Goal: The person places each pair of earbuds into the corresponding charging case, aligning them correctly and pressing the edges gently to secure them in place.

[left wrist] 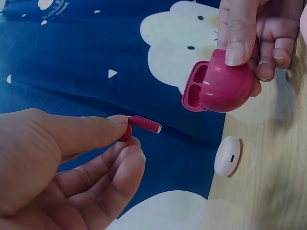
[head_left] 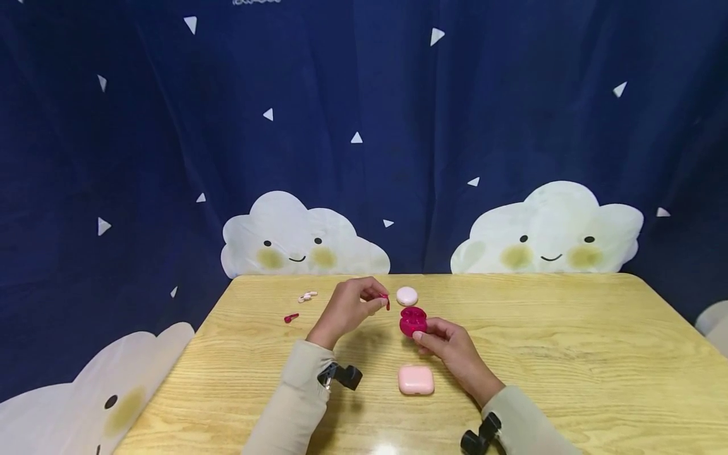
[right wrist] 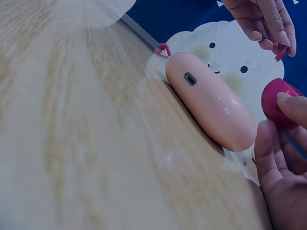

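Observation:
My left hand (head_left: 348, 308) pinches a magenta wireless earbud (left wrist: 146, 124) by its head between thumb and forefinger, its stem pointing away from the fingers. In the head view it hovers just left of a magenta earbud charging case (head_left: 412, 323). That case stands with its lid up, held off the table by my right hand (head_left: 456, 349), thumb on the near side and fingers behind. Two hollows show in the case in the left wrist view. Earbud and case are apart. A second magenta earbud (head_left: 291, 318) lies on the table at the left.
A pink earbud case (head_left: 416, 380) lies closed on the table between my forearms. Behind the magenta case sits a round whitish case (head_left: 406, 296). Pale earbuds (head_left: 308, 296) lie at the back left. A blue curtain (head_left: 398, 158) hangs behind the wooden table (head_left: 569, 354).

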`<state>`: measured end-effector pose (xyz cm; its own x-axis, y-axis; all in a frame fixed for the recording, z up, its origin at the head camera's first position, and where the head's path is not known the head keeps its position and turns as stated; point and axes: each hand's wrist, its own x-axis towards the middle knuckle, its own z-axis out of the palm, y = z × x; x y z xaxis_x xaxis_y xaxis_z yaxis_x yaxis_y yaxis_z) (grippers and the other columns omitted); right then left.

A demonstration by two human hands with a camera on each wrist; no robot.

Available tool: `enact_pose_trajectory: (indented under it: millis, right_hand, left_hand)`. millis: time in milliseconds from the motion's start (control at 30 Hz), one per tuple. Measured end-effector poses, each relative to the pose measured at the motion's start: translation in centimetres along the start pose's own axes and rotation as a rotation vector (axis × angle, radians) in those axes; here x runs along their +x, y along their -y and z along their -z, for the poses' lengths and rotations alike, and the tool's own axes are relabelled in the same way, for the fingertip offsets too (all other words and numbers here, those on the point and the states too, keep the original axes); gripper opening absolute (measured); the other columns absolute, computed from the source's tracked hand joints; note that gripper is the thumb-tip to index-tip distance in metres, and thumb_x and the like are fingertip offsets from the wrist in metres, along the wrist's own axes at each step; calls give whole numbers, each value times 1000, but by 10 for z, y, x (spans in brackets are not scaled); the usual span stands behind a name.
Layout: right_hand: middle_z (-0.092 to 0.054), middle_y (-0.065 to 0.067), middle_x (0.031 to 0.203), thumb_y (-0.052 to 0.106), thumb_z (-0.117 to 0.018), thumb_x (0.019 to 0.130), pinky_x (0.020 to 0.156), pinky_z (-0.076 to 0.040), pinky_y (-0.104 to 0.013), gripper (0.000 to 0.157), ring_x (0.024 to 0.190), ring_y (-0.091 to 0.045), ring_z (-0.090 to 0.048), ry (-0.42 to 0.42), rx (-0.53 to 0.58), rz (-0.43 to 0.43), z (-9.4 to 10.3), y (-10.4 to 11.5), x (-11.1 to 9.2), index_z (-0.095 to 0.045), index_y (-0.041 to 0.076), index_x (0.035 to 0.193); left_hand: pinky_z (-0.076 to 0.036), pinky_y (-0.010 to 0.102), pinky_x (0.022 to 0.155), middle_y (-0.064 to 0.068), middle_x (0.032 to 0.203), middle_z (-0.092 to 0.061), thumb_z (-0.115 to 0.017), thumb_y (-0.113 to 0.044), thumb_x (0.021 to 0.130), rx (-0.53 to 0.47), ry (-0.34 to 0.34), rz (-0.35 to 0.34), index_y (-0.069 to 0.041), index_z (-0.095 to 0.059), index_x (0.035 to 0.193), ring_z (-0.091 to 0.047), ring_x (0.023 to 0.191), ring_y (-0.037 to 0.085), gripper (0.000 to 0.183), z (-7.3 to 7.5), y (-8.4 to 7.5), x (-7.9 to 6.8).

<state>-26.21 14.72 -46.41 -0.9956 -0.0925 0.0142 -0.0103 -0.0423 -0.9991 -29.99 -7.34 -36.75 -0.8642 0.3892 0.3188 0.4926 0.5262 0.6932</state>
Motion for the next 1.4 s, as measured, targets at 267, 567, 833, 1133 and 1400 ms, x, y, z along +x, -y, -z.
enact_pose_trajectory:
  millis: [267, 567, 833, 1133, 1400]
  right_hand:
    - [-68, -12, 93, 10, -75, 84, 72, -57, -32, 37, 81, -20, -68, -35, 51, -7, -1, 0, 1, -57, -9, 111]
    - [-69, -13, 92, 11, -77, 81, 71, -57, -32, 37, 81, -17, -68, -46, 34, 7, 0, -3, 3, -60, -6, 109]
    - [-68, -11, 88, 13, -79, 80, 71, -56, -31, 40, 78, -16, -66, -64, 29, 1, 0, -3, 2, -58, -5, 108]
    - [-68, -12, 91, 13, -79, 80, 71, -56, -30, 39, 81, -16, -65, -43, 4, 14, 0, -1, 1, -59, -6, 108]
    - [-68, -13, 92, 13, -79, 80, 71, -56, -30, 39, 81, -16, -64, -38, -13, 13, -1, -1, 1, -60, -6, 108]
  left_hand:
    - [-51, 25, 63, -6, 78, -67, -73, -13, 86, 8, 6, 26, -14, -72, 92, -62, 75, 11, 6, -3, 1, 0]
    - [-49, 25, 64, -7, 77, -66, -74, -13, 86, -11, -2, 6, -15, -69, 90, -62, 73, 10, 7, -7, 1, 2]
    - [-49, 25, 66, -6, 77, -66, -74, -12, 85, -24, -15, -10, -13, -67, 88, -62, 72, 8, 8, -14, 1, 2]
    - [-50, 24, 67, -7, 77, -66, -76, -16, 84, -12, -22, -29, -16, -67, 87, -60, 72, 8, 9, -20, 0, 2]
    - [-49, 24, 66, -10, 76, -65, -75, -17, 85, -11, 9, -2, -18, -68, 87, -60, 74, 7, 8, -26, -1, 2]
